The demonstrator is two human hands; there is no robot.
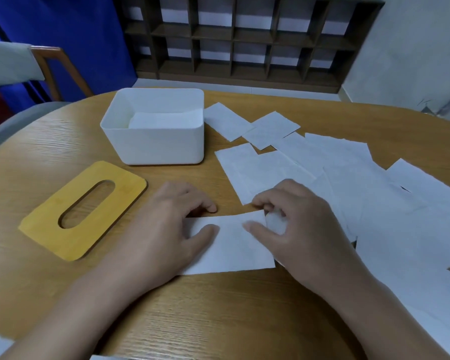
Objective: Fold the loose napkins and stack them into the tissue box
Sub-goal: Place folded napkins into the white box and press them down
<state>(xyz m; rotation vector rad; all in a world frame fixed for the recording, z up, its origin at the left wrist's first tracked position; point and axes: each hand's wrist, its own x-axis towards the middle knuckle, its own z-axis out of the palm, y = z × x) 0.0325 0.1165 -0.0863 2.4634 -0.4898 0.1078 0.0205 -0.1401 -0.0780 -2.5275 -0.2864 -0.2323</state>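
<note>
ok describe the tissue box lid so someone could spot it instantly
On the wooden table, look left of the white tissue box. The lid lies flat there, beside the left hand: the only yellow piece, with rounded corners and an oval slot.

No text, label, brand or number can be read anywhere.
</note>
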